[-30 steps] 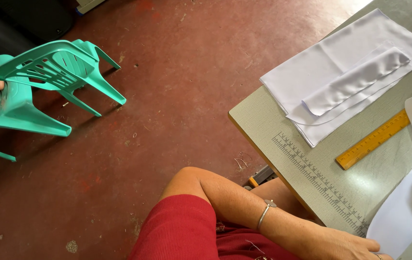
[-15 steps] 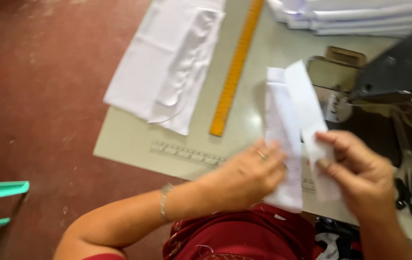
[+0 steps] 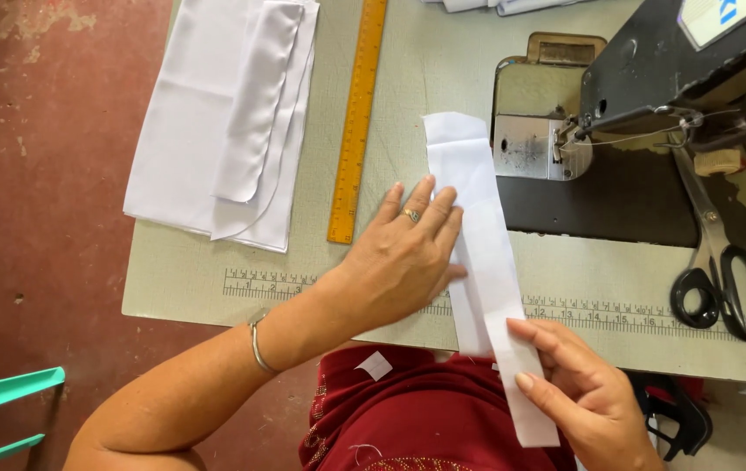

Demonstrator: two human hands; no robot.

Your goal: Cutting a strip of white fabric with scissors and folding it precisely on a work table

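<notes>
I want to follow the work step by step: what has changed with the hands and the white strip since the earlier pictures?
The white fabric strip, held up in both hands before, now lies on the table. The left hand presses it flat; the right hand holds its near end. Ruler and scissors stayed.

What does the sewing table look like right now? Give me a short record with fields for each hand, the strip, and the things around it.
left hand: flat on the white cloth strip, pressing it to the table
right hand: pinching the strip's near end at the table edge
strip: lies lengthwise toward the sewing machine
left of strip: yellow ruler, folded white cloth
right side: black scissors
</notes>
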